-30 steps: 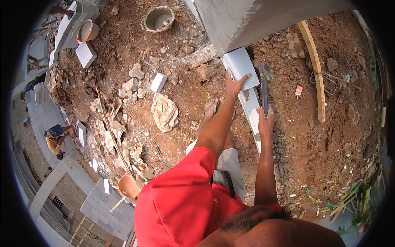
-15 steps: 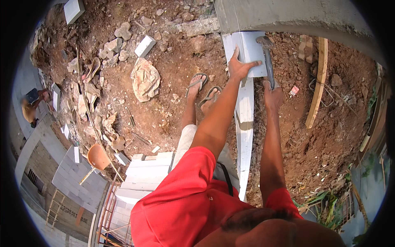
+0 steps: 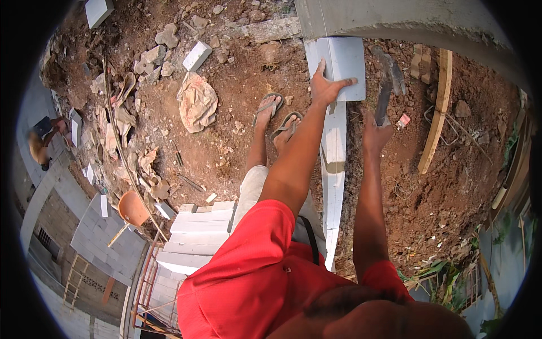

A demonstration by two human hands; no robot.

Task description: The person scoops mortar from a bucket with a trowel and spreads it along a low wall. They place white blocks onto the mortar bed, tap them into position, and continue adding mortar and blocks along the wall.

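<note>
Since half a second ago the left hand (image 3: 327, 87) has slid slightly higher on the grey block (image 3: 341, 65), its fingers now spread flat across the block's top face rather than gripping its edge, and the view has tipped so the concrete beam (image 3: 406, 22) fills more of the upper rim. That grey block sits at the upper end of the white wall course (image 3: 334, 169), butted against the beam. The right hand (image 3: 375, 133) is just right of the wall, fist wrapped around the handle of a trowel (image 3: 388, 82) whose blade points up beside the block without touching it. Left of the wall, on the red earth below, stand the person's two feet in sandals (image 3: 276, 116). Farther left of the wall lie a crumpled sack (image 3: 197, 101) and a loose white block (image 3: 197, 55). A wooden plank (image 3: 437, 113) lies on the soil well to the right of the wall. Lower left of the wall, stacked white blocks (image 3: 197, 237) rest near an orange pan (image 3: 134, 208).
</note>
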